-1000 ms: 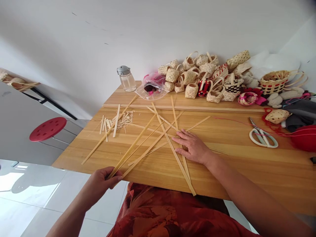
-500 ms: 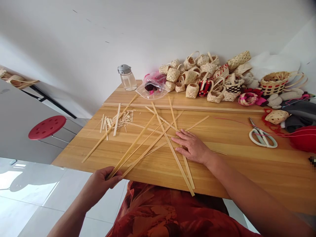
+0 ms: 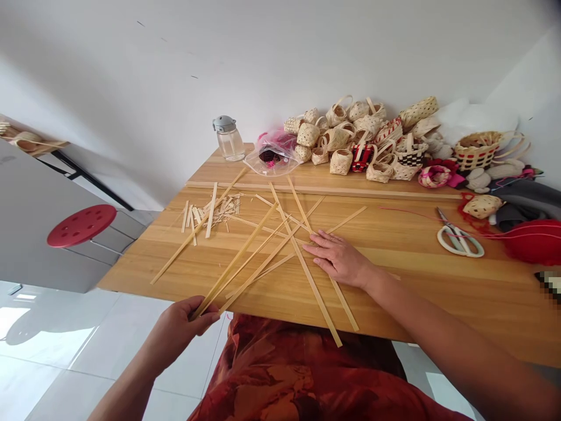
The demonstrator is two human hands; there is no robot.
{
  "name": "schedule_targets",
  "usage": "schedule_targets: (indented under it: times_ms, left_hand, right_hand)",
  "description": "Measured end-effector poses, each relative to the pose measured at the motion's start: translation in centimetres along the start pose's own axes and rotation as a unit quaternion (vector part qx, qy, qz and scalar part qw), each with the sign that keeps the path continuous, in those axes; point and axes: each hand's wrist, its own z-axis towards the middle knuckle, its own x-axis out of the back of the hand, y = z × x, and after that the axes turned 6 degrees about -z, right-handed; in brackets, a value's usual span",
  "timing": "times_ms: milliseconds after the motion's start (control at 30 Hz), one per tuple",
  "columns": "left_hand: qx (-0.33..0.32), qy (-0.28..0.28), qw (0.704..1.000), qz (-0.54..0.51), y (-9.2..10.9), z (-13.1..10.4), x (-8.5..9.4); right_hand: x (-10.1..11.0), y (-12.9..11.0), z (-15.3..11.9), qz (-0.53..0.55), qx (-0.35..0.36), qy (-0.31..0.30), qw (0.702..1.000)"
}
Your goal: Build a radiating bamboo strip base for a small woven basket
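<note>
At the table's front edge, my left hand (image 3: 186,324) is closed round the near ends of bamboo strips (image 3: 239,257), which slant up and away over the wood. My right hand (image 3: 339,257) lies palm down with fingers spread, pressing on crossed strips. One long strip (image 3: 313,280) runs from the middle of the table toward my lap, left of my right fingers. Another strip (image 3: 344,301) passes beneath that hand, its covered stretch hidden. Several more strips cross one another between my hands.
A loose strip (image 3: 177,251) and a heap of short offcuts (image 3: 225,207) lie at the left. White-handled scissors (image 3: 462,240) and red yarn (image 3: 534,240) are on the right. Along the wall stand small woven baskets (image 3: 342,161), a plastic bag (image 3: 274,158) and a water bottle (image 3: 230,143).
The strip under my right hand has swung, its far end shifting left and its near end right. My left hand keeps its hold. The whole view has shifted slightly.
</note>
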Motion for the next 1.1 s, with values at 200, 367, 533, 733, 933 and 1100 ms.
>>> schedule_targets:
  times_ms: [200,367,533,733,933,1100]
  left_hand:
    - [-0.019,-0.010,1.000,-0.011,-0.6,-0.2,-0.6]
    - [-0.028,-0.003,1.000,0.004,-0.5,-0.1,-0.8]
    - [-0.036,0.008,0.999,0.004,0.4,0.3,-0.9]
    - [-0.028,0.048,0.997,0.057,1.9,0.7,-1.6]
    - [-0.029,0.107,0.979,0.172,2.1,0.2,-0.9]
    - [-0.029,0.178,0.958,0.222,1.7,-0.4,0.8]
  right_hand:
    - [0.0,-0.6,-0.1,0.000,-0.002,-0.014,1.000]
    - [-0.3,-0.6,-0.1,0.009,-0.010,-0.010,1.000]
    - [-0.4,-0.4,-0.2,0.026,-0.009,0.003,1.000]
    - [-0.3,-0.4,-0.2,0.046,-0.017,0.008,0.999]
    - [0.1,-0.3,-0.5,0.119,-0.039,0.044,0.991]
    - [0.9,0.3,-0.9,0.146,-0.074,0.086,0.983]
